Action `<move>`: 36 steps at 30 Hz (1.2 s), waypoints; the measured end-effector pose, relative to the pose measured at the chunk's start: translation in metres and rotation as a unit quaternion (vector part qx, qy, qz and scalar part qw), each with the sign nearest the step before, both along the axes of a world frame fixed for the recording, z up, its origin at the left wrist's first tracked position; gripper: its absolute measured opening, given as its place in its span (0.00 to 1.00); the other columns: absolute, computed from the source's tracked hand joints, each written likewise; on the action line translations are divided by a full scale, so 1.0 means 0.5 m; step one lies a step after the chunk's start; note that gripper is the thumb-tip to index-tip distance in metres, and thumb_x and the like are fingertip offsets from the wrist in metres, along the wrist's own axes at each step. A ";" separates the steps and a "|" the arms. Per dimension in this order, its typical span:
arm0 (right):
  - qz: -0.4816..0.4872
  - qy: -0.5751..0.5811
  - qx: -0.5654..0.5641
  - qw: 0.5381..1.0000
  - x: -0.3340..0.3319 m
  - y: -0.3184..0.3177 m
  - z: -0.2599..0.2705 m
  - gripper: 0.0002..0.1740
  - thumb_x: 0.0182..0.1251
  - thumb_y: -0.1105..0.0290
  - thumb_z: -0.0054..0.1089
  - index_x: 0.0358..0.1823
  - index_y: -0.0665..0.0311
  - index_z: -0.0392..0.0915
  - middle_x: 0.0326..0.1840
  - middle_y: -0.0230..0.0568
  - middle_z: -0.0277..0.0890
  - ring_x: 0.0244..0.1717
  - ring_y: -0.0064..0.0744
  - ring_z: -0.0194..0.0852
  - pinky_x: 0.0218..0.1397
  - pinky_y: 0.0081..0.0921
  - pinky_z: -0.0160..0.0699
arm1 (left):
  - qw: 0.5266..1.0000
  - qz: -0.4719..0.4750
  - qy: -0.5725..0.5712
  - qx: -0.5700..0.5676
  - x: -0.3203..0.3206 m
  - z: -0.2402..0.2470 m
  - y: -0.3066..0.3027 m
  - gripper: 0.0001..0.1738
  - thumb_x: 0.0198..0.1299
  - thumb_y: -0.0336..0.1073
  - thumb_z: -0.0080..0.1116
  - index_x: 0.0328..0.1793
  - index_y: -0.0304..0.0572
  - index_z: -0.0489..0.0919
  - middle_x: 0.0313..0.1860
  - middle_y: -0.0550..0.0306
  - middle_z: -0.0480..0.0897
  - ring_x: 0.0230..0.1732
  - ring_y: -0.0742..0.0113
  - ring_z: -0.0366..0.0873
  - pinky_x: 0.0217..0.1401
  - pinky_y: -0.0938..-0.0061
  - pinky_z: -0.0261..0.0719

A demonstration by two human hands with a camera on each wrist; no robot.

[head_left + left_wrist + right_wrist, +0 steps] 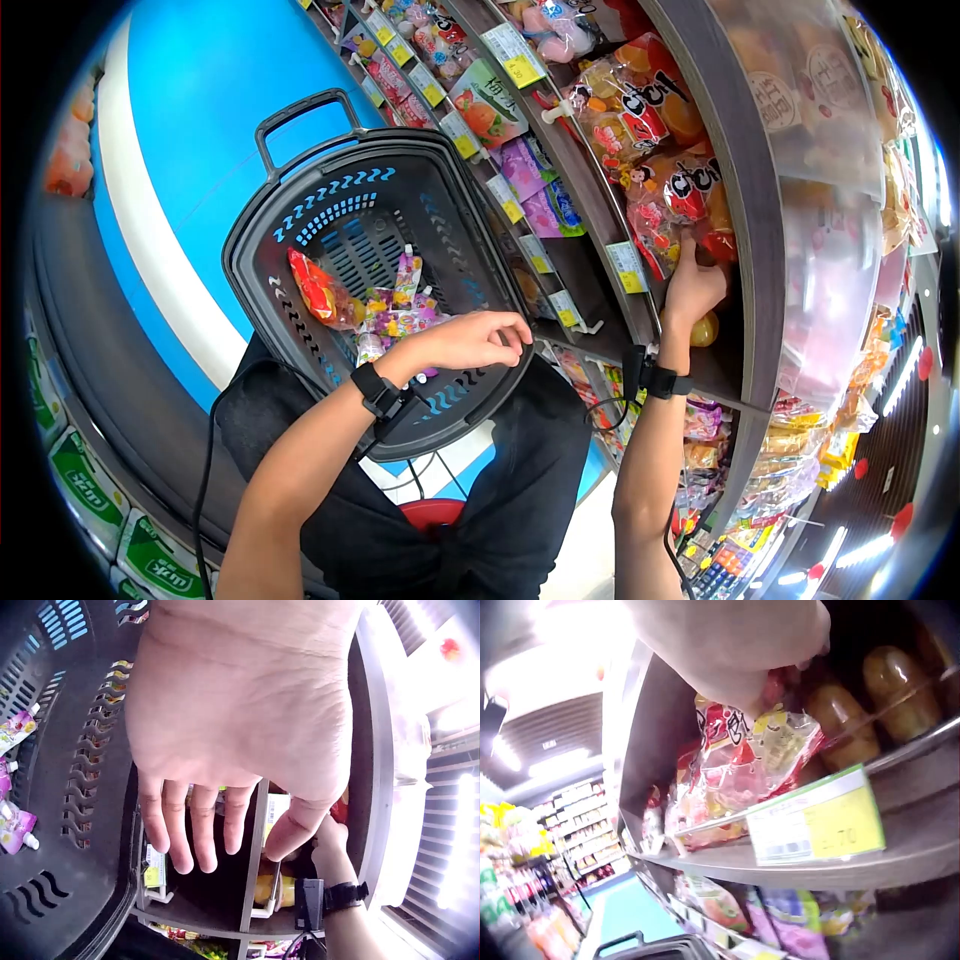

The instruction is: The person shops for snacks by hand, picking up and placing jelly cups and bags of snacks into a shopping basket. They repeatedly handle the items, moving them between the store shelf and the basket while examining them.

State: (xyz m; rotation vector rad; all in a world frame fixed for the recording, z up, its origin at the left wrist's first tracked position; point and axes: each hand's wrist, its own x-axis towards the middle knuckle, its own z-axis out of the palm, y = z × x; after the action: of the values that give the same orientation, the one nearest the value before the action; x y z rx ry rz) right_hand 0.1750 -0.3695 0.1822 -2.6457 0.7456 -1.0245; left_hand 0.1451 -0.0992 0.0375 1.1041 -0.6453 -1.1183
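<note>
At the shelf, my right hand (697, 290) pinches the edge of a clear and red snack bag (680, 190) with dark brush lettering. The bag (731, 769) leans at the shelf front in the right wrist view, the fingertips partly hidden behind its top. My left hand (470, 340) hangs over the near right rim of a black shopping basket (425, 165), holding nothing. Its palm and loosely bent fingers fill the left wrist view. The basket sits against the person's legs. Inside it lie a red-topped bag (325, 295) and several small spouted pouches (405, 315).
A metal rail with price tags (626, 267) runs along the shelf front. Rounded yellow-brown jars or cups (840, 724) stand beside the bag. Lower shelves hold purple packs (535, 185). Clear plastic bins (825, 270) line the shelf's right side. A dark cable (205, 470) hangs by the left arm.
</note>
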 end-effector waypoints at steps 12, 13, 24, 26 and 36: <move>0.027 0.029 0.097 0.994 -0.017 0.037 -0.043 0.41 0.52 0.52 0.75 0.58 0.74 0.67 0.48 0.46 0.79 0.33 0.30 0.75 0.43 0.28 0.75 | 0.996 -0.061 -0.069 0.014 -0.075 -0.009 -0.029 0.20 0.57 0.40 0.61 0.53 0.39 0.77 0.39 0.56 0.82 0.37 0.67 0.81 0.41 0.72 0.77; 0.032 0.027 0.098 0.994 -0.021 0.036 -0.045 0.42 0.53 0.52 0.75 0.59 0.74 0.67 0.50 0.47 0.79 0.34 0.30 0.75 0.44 0.27 0.75 | 0.992 -0.089 -0.079 0.045 -0.095 -0.006 -0.031 0.19 0.55 0.41 0.62 0.51 0.39 0.78 0.37 0.55 0.83 0.36 0.65 0.81 0.42 0.71 0.78; 0.039 -0.068 0.310 0.948 -0.021 0.074 -0.023 0.31 0.71 0.54 0.56 0.60 0.76 0.68 0.45 0.43 0.77 0.31 0.22 0.72 0.33 0.20 0.70 | 0.935 0.122 -0.185 0.276 0.005 -0.022 0.027 0.12 0.57 0.38 0.54 0.41 0.37 0.79 0.34 0.48 0.84 0.37 0.55 0.83 0.42 0.63 0.79; 0.051 -0.125 0.282 0.950 -0.037 0.089 -0.032 0.31 0.72 0.55 0.56 0.62 0.77 0.66 0.47 0.43 0.76 0.28 0.21 0.71 0.29 0.19 0.69 | 0.914 0.302 -0.134 0.233 0.037 -0.027 0.041 0.13 0.55 0.38 0.55 0.40 0.35 0.80 0.33 0.44 0.84 0.37 0.50 0.84 0.40 0.61 0.79; 0.099 -0.101 0.450 0.882 -0.075 0.044 -0.027 0.34 0.66 0.67 0.61 0.69 0.72 0.60 0.62 0.52 0.72 0.19 0.20 0.72 0.19 0.16 0.68 | 0.937 0.154 -0.170 0.263 -0.002 -0.010 0.026 0.12 0.61 0.37 0.54 0.40 0.33 0.78 0.30 0.53 0.82 0.29 0.67 0.79 0.36 0.71 0.76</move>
State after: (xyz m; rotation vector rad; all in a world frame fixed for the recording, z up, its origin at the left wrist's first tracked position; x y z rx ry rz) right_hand 0.1378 -0.3476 0.1686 -1.7333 0.6614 -0.6442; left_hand 0.1439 -0.0862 0.0323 1.8217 -0.4170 -0.8479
